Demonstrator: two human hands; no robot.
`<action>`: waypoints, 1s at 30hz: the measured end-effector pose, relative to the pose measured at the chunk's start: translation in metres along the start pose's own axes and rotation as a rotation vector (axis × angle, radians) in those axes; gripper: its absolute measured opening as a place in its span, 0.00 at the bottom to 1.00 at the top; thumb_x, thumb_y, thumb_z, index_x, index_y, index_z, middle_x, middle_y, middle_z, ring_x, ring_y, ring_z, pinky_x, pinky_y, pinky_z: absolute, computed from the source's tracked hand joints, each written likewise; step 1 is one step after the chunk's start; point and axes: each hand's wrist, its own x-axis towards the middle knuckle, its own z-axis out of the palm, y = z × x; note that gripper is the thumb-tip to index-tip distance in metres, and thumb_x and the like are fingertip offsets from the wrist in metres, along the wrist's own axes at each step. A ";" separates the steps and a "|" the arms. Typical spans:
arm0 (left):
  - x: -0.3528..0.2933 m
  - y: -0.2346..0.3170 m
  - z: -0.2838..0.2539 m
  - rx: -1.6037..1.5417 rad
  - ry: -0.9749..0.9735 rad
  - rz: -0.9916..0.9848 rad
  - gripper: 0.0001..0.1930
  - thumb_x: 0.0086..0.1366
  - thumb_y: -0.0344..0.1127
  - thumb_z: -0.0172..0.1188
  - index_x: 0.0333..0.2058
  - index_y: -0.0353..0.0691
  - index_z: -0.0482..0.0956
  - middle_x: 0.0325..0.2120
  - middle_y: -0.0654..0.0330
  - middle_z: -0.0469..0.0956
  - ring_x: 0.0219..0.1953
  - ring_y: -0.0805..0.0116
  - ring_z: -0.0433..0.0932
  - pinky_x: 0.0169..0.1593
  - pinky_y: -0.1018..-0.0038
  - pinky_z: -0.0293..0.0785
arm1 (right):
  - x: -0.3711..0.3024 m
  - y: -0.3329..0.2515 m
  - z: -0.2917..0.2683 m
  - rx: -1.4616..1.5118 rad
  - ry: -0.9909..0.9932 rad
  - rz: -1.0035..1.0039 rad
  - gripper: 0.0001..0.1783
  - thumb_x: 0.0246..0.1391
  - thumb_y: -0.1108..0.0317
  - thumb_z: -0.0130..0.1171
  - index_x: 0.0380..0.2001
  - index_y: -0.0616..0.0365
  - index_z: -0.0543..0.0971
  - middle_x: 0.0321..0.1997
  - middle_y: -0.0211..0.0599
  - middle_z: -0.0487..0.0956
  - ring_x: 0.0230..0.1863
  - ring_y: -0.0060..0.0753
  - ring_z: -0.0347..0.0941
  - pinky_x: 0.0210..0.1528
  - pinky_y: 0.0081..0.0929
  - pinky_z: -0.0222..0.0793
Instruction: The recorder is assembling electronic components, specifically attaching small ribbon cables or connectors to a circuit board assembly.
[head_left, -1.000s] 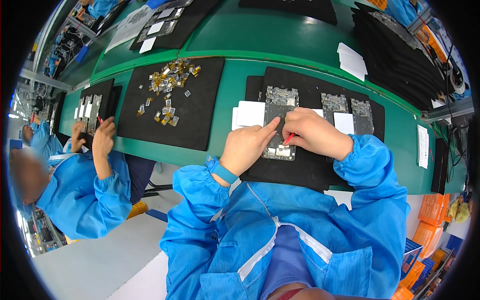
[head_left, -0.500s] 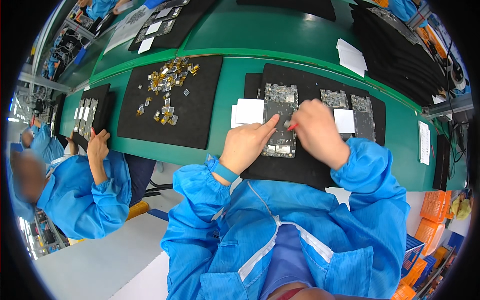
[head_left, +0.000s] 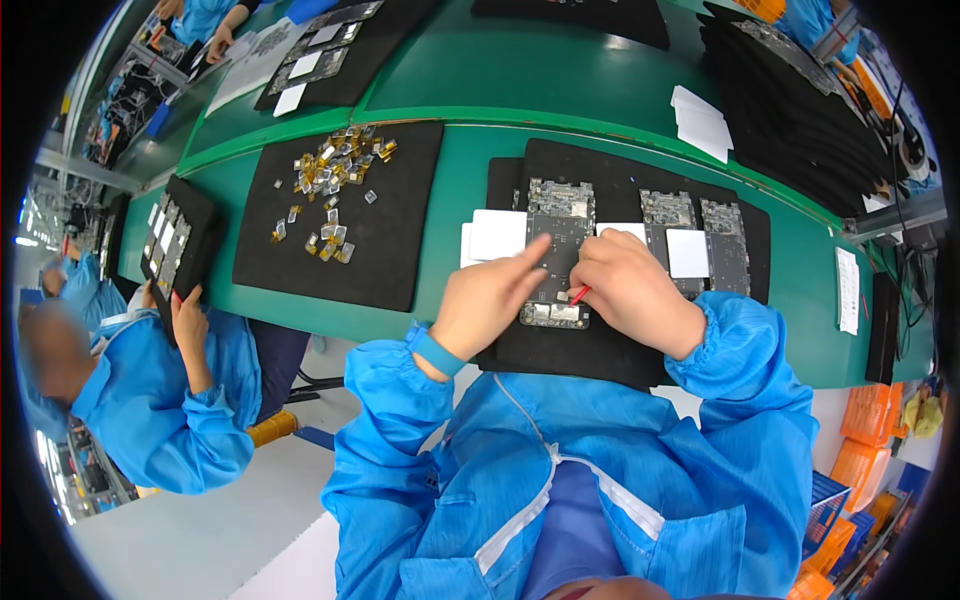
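Note:
Upright on the black mat lies a long dark circuit board, with silvery parts at its far and near ends. My left hand reaches over its left edge, fingers stretched out and a little blurred, holding nothing. From the right, my right hand pinches a thin red tool whose tip is low over the board's near half. The rest of the tool is hidden in my fingers, so its exact kind cannot be told. A white card lies left of the board.
To the right are two more boards with a white card on them. Another black mat on the left bears a pile of small clear and gold pieces. Further left a co-worker's hand holds a dark panel with boards.
My right hand has moved nearer along the board with the red tool, uncovering a white card behind it. My left hand has shifted slightly nearer. The co-worker has tilted up their panel.

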 end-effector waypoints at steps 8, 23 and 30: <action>-0.079 -0.080 -0.146 -0.976 1.343 -0.200 0.22 0.69 0.32 0.49 0.60 0.34 0.62 0.16 0.73 0.55 0.15 0.86 0.51 0.17 0.82 0.45 | 0.001 0.004 0.000 -0.054 -0.061 -0.057 0.04 0.43 0.70 0.63 0.22 0.56 0.77 0.30 0.34 0.71 0.39 0.39 0.69 0.43 0.34 0.65; 0.022 0.011 -0.013 0.264 -0.148 0.083 0.21 0.59 0.42 0.63 0.53 0.54 0.78 0.19 0.62 0.73 0.23 0.62 0.76 0.28 0.67 0.71 | -0.004 0.000 0.006 -0.052 -0.039 -0.063 0.04 0.43 0.70 0.63 0.22 0.56 0.77 0.29 0.34 0.70 0.37 0.38 0.68 0.43 0.34 0.65; 0.020 0.011 -0.008 0.308 -0.164 0.077 0.22 0.59 0.43 0.62 0.53 0.54 0.77 0.19 0.63 0.73 0.23 0.63 0.76 0.27 0.67 0.71 | -0.008 -0.002 0.006 -0.020 -0.077 0.009 0.07 0.46 0.65 0.62 0.25 0.57 0.76 0.30 0.36 0.72 0.38 0.41 0.69 0.43 0.36 0.65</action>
